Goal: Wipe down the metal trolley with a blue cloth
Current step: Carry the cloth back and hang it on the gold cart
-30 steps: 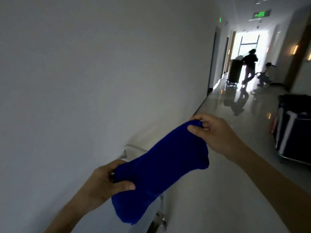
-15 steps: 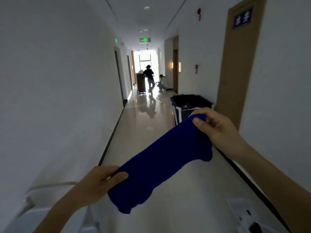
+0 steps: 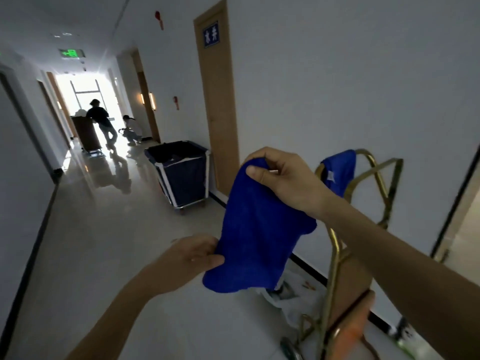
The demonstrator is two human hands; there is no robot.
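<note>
Head view, nearest first: both hands hold a blue cloth (image 3: 259,229) stretched between them above the corridor floor (image 3: 109,242). Lower down, the left hand (image 3: 193,255) pinches the cloth's bottom edge between thumb and fingers; higher and farther out, the right hand (image 3: 283,178) grips its top corner with curled fingers. The cloth hangs slack and tilted between them. Just right of the cloth, partly behind the right forearm, stands the metal trolley (image 3: 335,255), a brass-coloured tube frame with a wheel low down. A second blue cloth (image 3: 340,170) is draped over its top bar. Beyond, against the right wall, a dark laundry cart (image 3: 181,175) sits beside a wooden door (image 3: 218,100) bearing a blue restroom sign (image 3: 211,34). Far down the hall, two people (image 3: 104,123) are silhouetted against a bright window, under a green exit sign (image 3: 71,53).
</note>
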